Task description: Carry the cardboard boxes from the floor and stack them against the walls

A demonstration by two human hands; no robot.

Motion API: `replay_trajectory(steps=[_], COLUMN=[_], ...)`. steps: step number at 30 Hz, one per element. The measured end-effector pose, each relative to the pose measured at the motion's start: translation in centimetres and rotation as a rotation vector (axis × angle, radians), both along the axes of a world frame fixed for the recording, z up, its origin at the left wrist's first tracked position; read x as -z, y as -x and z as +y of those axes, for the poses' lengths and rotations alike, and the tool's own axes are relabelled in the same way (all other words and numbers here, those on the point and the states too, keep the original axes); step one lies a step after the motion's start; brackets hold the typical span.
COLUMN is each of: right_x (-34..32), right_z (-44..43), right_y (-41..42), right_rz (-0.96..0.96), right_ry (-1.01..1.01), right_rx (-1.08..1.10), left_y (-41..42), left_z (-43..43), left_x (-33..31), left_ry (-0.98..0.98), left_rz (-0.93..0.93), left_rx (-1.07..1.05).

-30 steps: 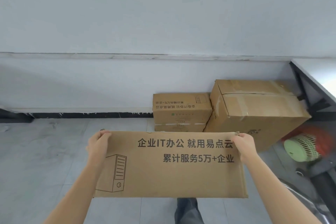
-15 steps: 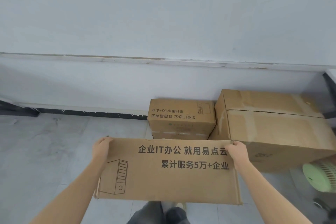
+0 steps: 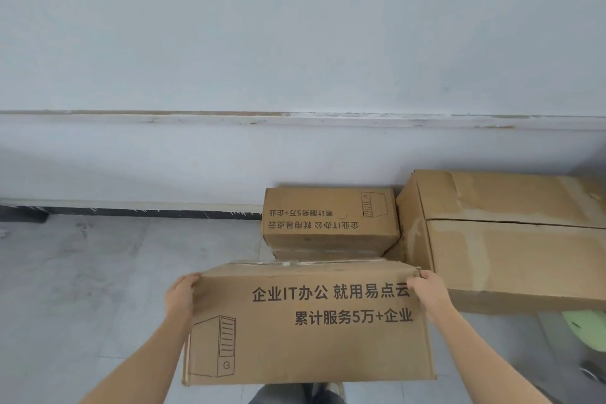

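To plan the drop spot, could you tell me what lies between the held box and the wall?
In the head view, a smaller printed box stands there against the wall, directly beyond the held box.

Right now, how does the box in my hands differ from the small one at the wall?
The held box is in the air, gripped at its top corners by the left hand and right hand; the small box rests untouched at the wall. The held box's print reads upright; the small box's is upside down. Both are brown cardboard with the same print.
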State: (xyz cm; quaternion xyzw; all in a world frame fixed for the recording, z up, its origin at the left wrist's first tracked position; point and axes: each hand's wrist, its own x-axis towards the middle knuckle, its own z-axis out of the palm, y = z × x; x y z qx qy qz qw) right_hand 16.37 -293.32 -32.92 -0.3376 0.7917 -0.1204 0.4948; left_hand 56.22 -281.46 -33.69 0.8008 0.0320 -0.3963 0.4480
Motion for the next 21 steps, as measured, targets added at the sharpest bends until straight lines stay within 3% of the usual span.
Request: replay_trajectory(steps=[10,21], right_x=[18.2,20.9], right_z=[-7.0,-11.5], right_y=[2.0,0.0], right_rz=[0.087,0.308], right_ry=[-0.13,-0.081], right_rx=[0.023,-0.129], left_y=[-0.1,2.1], left_z=[-6.4,-12.4], left_x=[11.3,20.3], left_ry=[-0.075,-0.066], left_rz=[0.045,0.09], left_rx=[-0.043,0.057])
